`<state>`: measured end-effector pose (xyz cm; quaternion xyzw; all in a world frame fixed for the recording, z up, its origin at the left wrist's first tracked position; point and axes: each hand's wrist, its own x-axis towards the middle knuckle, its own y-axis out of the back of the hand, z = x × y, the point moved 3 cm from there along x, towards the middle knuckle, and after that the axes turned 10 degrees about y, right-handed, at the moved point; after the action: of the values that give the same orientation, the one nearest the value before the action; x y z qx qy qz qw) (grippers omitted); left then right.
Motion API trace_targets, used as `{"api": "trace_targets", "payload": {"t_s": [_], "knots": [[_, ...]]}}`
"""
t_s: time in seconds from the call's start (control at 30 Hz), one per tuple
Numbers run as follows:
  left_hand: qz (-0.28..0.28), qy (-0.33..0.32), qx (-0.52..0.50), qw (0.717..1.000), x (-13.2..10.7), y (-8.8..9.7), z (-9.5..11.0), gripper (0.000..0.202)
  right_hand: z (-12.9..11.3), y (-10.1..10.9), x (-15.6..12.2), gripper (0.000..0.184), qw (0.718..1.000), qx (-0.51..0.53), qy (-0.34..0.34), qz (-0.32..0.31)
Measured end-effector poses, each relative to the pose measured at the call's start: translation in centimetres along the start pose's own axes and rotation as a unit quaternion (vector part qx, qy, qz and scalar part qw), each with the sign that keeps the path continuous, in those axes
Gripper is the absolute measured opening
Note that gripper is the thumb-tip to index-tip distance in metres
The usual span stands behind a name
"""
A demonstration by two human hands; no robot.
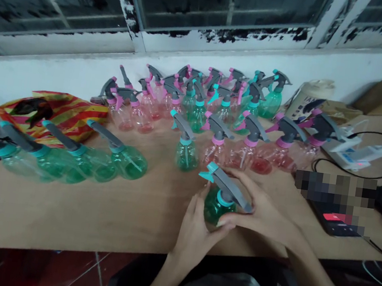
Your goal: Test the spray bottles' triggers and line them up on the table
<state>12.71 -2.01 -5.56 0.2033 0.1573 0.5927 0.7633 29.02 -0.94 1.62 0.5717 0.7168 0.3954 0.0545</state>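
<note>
Between my two hands is a green spray bottle (220, 203) with a grey head and teal collar, near the front edge of the table. My left hand (194, 228) wraps round its left side. My right hand (259, 213) grips it from the right, its thumb across the front of the body. The bottle's nozzle points to the upper left. Just beyond stands another green spray bottle (187, 154), and to its right is a row of pink spray bottles (213, 153) with grey heads.
Several green spray bottles (128, 162) stand at the left, before a striped red-and-yellow bag (89, 113). More pink and green bottles crowd the wall. At the right lie a phone (335, 223), a white power strip (358, 153) with black cables, and a printed bag (305, 104).
</note>
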Motion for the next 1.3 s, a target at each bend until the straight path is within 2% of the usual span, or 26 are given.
{"api": "trace_targets", "payload": {"t_s": [0.07,0.17,0.27,0.37,0.43,0.5,0.53,0.6,0.67,0.87,1.1,1.2,1.3], "knots": [[-0.029,-0.006,-0.001,1.0,-0.1,-0.8,0.3,0.087,0.7,-0.5,-0.5,0.071,0.997,0.035,0.014,0.06],[-0.061,-0.007,0.008,0.998,-0.2,-1.7,0.6,0.089,0.9,-1.2,-0.6,0.055,0.987,0.088,0.028,0.133],[-0.079,0.002,0.042,0.996,-0.3,-1.6,0.6,0.094,0.7,-1.6,-0.4,0.037,0.981,0.107,0.029,0.158],[-0.089,-0.011,0.09,0.992,-0.2,-0.7,0.0,0.104,0.8,-1.7,-0.4,0.03,0.981,0.103,0.029,0.163],[-0.068,-0.035,0.134,0.988,0.0,0.2,-0.9,0.089,0.9,-1.8,-0.4,0.027,0.98,0.105,0.03,0.165],[-0.007,-0.042,0.192,0.98,0.2,1.3,-2.2,0.064,0.9,-1.8,-0.4,0.024,0.98,0.099,0.033,0.17],[0.032,-0.037,0.224,0.973,0.3,1.8,-2.9,0.058,0.9,-1.8,-0.3,0.023,0.98,0.092,0.034,0.174],[0.091,-0.034,0.286,0.953,0.4,2.5,-4.2,0.056,0.7,-1.9,-0.2,0.023,0.981,0.073,0.038,0.178],[0.115,-0.044,0.331,0.935,0.4,2.9,-4.9,0.056,0.5,-1.9,-0.1,0.022,0.981,0.061,0.042,0.177],[0.127,-0.067,0.382,0.913,0.4,2.7,-5.2,0.054,0.5,-2.0,0.2,0.017,0.984,0.038,0.033,0.171],[0.134,-0.068,0.383,0.911,0.4,2.7,-5.0,0.052,0.7,-2.1,0.6,0.003,0.982,0.042,0.034,0.179],[0.137,-0.067,0.382,0.912,0.4,2.7,-5.0,0.051,0.8,-2.1,0.5,0.008,0.984,0.044,0.033,0.167],[0.138,-0.068,0.381,0.912,0.4,2.7,-5.0,0.051,0.9,-2.3,0.3,0.024,0.987,0.046,0.043,0.145]]}}
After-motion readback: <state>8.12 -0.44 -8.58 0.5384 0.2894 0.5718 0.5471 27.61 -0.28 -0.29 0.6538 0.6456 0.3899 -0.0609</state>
